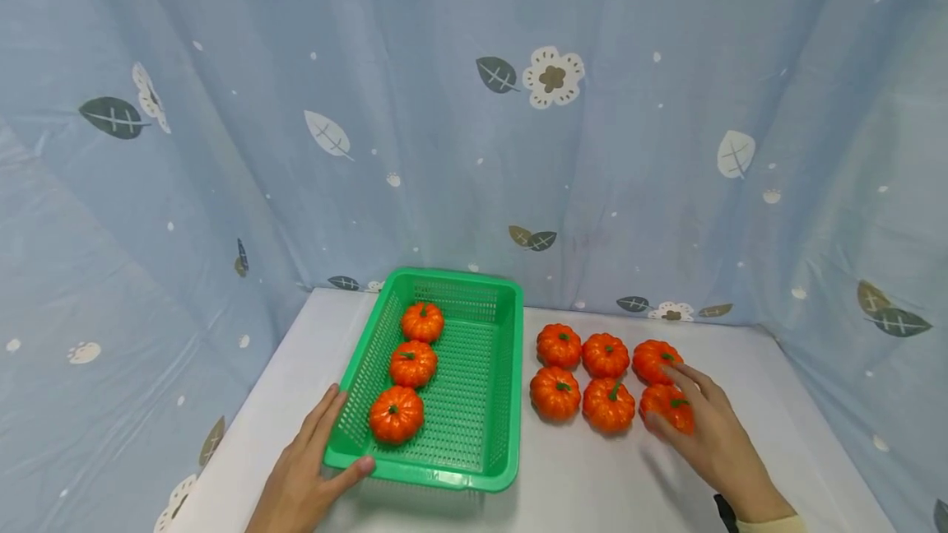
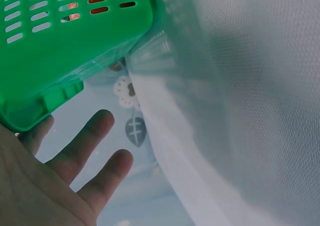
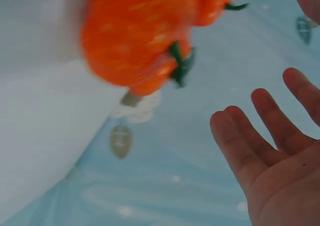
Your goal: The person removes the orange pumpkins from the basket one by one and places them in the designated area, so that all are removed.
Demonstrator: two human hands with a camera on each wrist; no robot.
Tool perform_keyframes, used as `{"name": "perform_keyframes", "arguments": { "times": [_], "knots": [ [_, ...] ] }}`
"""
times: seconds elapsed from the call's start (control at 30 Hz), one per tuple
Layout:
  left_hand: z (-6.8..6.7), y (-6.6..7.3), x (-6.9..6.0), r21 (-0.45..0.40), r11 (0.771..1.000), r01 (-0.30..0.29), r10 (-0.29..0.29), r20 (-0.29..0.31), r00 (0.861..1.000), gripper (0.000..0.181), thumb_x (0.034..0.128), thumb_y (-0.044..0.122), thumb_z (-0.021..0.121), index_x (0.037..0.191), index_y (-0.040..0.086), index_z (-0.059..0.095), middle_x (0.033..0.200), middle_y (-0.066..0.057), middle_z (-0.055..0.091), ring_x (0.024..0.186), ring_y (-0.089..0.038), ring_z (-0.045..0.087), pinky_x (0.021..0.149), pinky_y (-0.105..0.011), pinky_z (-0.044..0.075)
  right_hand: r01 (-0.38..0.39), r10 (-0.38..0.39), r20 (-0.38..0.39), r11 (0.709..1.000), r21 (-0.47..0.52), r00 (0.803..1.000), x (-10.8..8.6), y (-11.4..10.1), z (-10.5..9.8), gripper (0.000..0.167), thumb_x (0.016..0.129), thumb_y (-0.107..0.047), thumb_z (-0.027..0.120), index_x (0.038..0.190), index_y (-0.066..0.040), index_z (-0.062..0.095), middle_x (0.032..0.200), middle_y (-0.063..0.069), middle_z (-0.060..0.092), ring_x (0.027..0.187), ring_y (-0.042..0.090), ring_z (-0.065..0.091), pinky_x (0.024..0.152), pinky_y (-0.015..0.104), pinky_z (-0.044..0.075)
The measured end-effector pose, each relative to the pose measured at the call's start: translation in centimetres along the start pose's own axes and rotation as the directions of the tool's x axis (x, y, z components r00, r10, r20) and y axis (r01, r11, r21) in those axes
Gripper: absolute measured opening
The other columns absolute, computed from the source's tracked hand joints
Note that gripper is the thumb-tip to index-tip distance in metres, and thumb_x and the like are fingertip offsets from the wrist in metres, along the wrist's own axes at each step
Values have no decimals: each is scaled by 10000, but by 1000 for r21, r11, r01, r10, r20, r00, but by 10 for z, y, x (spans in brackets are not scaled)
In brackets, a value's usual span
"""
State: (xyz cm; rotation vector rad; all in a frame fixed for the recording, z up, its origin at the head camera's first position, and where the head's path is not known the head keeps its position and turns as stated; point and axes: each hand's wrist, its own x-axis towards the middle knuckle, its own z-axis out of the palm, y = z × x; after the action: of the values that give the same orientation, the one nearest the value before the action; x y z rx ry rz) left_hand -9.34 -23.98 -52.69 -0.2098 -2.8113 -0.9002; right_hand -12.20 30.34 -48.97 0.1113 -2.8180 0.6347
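A green plastic basket [image 1: 514, 401] stands on the white table with three small orange pumpkins in a column along its left side, the nearest one [image 1: 396, 415] at the front. My left hand [image 1: 296, 471] lies at the basket's front left corner, its thumb by the front rim and its fingers extended along the left side. In the left wrist view, those fingers [image 2: 82, 146] are spread beneath the basket's rim. To the right of the basket, several more pumpkins form two rows. Over the rightmost front pumpkin [image 1: 662, 407] hovers my right hand [image 1: 718, 438], fingers spread and gripping nothing.
The white table [image 1: 578, 492] meets a pale blue curtain [image 1: 444, 146] printed with leaves and flowers at the back and sides. Close to the basket's right wall sit the leftmost loose pumpkins, such as the front one [image 1: 554, 395].
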Motion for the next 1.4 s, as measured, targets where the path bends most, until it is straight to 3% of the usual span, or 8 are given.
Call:
{"name": "perform_keyframes", "arguments": {
  "times": [0.23,0.47,0.6,0.73,0.87,1.13,1.4],
  "knots": [
    [0,3,0,-5,1000,1,-1,2,1000,961,864,536,767,1629,313,230,1673,20,220,1395,-415,417,949,-687,441,83,-81,-42,996,42,996,3,-28,-3,754,764,-191,911,1414,-84,544,1452,180,454,1284,448,432,933,722,445],
    [0,2,0,-1,1000,3,-3,-2,1000,965,861,522,776,1628,324,225,1672,15,222,1378,-418,436,932,-685,451,234,-228,-98,970,63,969,0,-46,15,743,755,-198,918,1410,-147,572,1447,64,496,1276,305,494,912,581,540],
    [0,1,0,-6,1000,4,-4,-3,1000,963,862,516,778,1628,327,226,1673,21,219,1385,-415,429,939,-685,449,261,-253,-94,961,93,963,-1,-61,26,727,787,-272,901,1427,-270,557,1452,-49,495,1302,211,495,932,511,552],
    [-1,2,-1,-12,1000,11,-11,1,1000,958,863,512,778,1627,324,230,1669,-5,234,1392,-414,421,942,-684,448,295,-285,-84,944,149,955,1,-77,35,703,827,-283,871,1439,-332,531,1459,-80,498,1323,165,483,1007,502,507],
    [-1,3,-2,-11,1000,19,-19,6,1000,956,864,515,776,1627,312,236,1663,-36,246,1403,-413,405,949,-688,442,322,-314,-70,926,197,947,0,-93,42,703,832,-269,866,1440,-356,523,1469,-77,495,1315,157,492,928,432,570],
    [-2,3,-2,-5,1000,21,-21,4,1000,952,868,509,773,1628,305,235,1670,-8,228,1402,-417,404,949,-690,440,366,-374,-28,884,291,927,0,-123,48,629,895,-356,800,1455,-288,524,1492,-67,473,1340,168,490,1005,465,521],
    [-3,2,-2,-2,1000,23,-23,6,1000,951,869,517,770,1627,306,238,1667,-18,237,1399,-418,406,946,-694,440,468,-474,-68,818,336,878,8,-149,50,653,884,-286,820,1464,-232,524,1510,-52,459,1340,158,488,975,389,547]
  ]
}}
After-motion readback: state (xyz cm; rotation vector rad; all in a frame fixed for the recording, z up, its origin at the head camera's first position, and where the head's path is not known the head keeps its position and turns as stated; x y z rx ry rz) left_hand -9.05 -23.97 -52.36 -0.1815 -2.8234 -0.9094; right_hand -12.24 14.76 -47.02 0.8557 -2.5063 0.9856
